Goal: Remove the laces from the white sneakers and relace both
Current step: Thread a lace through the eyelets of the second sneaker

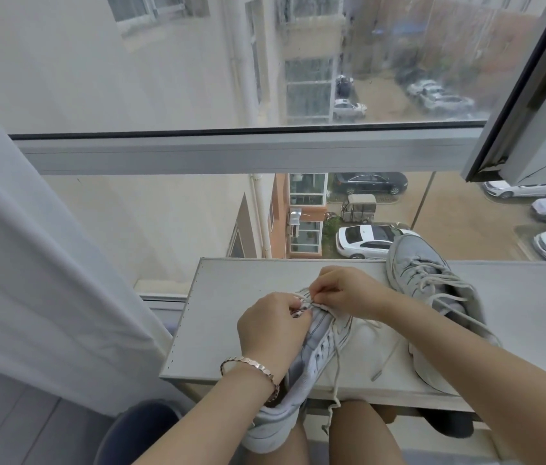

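1. Two white sneakers are out. The near sneaker [320,344] lies at the table's [228,297] front edge, its heel hanging off over the person's lap.
2. The left hand [271,327] curls round its upper by the eyelets.
3. The right hand [348,293] pinches the lace [336,350] there; loose ends trail off the table edge.
4. The second sneaker [429,276] lies laced on the table, just beyond the right forearm.
5. A bracelet [253,365] circles the left wrist; a curtain [30,263] hangs left of the window [231,152].

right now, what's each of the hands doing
Left hand: closed, gripping the near sneaker.
Right hand: closed, pinching its lace.
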`<state>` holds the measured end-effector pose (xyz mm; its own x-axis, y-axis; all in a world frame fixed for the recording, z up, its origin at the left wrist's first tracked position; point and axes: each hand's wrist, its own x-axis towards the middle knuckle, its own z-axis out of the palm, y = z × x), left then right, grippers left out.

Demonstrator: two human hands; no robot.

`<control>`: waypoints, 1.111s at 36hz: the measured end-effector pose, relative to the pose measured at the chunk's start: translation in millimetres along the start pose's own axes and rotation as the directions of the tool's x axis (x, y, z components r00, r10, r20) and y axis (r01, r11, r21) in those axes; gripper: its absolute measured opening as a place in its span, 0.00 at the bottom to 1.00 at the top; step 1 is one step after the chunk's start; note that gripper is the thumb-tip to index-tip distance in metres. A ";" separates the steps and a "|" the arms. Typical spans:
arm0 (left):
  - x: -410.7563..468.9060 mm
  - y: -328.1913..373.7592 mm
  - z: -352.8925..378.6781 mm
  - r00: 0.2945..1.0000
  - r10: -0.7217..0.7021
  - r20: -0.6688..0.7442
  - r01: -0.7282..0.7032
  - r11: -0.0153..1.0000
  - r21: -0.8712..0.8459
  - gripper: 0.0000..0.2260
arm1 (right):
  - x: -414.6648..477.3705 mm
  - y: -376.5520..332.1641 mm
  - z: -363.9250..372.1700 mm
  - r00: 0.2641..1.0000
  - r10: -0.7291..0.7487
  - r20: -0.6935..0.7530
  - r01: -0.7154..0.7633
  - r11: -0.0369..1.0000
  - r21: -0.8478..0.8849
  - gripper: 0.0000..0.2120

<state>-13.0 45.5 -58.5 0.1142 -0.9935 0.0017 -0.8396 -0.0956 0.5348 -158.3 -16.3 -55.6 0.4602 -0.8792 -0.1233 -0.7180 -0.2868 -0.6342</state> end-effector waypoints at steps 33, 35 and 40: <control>1.4 -8.1 -5.2 0.984 -0.078 0.158 0.099 0.986 -0.132 0.03 | -13.7 -16.7 4.6 0.981 -0.188 0.050 0.194 0.916 -0.352 0.10; 1.5 -7.8 -5.5 0.983 -0.085 0.162 0.110 0.983 -0.150 0.05 | -9.7 -19.8 -1.5 0.973 -0.211 0.089 0.229 0.887 -0.402 0.08; 1.5 -7.9 -4.2 0.983 -0.077 0.166 0.105 0.980 -0.166 0.05 | 2.8 -28.0 -12.9 0.957 -0.188 0.220 0.271 0.848 -0.455 0.06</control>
<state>-4.0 45.0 -59.2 0.0889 -0.9796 -0.1804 -0.7230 -0.1881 0.6648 -143.7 -15.7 -28.4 0.6900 -0.7043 -0.1668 -0.7221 -0.6544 -0.2243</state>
